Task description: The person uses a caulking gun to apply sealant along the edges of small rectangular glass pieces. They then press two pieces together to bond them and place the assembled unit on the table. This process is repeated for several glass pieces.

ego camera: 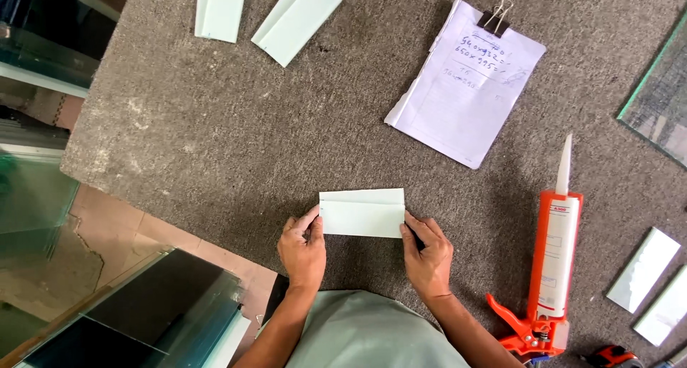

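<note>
- The step in hand looks like lining up two small pale glass strips (362,213) one against the other: they lie flat on the grey felt-covered table (215,139), close to its near edge, the upper strip's long edge meeting the lower one's.
- The left hand (303,248) pinches the left end of the strips, thumb and forefinger closed on the short edge, the other fingers curled under.
- The right hand (428,252) grips the right end the same way, fingertips pressed against the short edge; both hands are grasping, not released.
- By my judgement the next move calls for keeping both ends square and even, since a slip at either end would skew the joint.
- An orange caulking gun (552,268) with a white nozzle lies near the right hand, toward the near right corner, apart from the strips.
- Two more glass strips (655,286) lie beyond the gun at the right edge; a larger clear pane (662,100) sits at the far right.
- A clipped sheaf of handwritten paper (465,89) lies well beyond the strips, and two further pale strips (265,10) rest at the far edge.
- Stacked dark glass sheets (143,311) stand off the table at the near left.
- Nothing lies between the hands and the gun.
</note>
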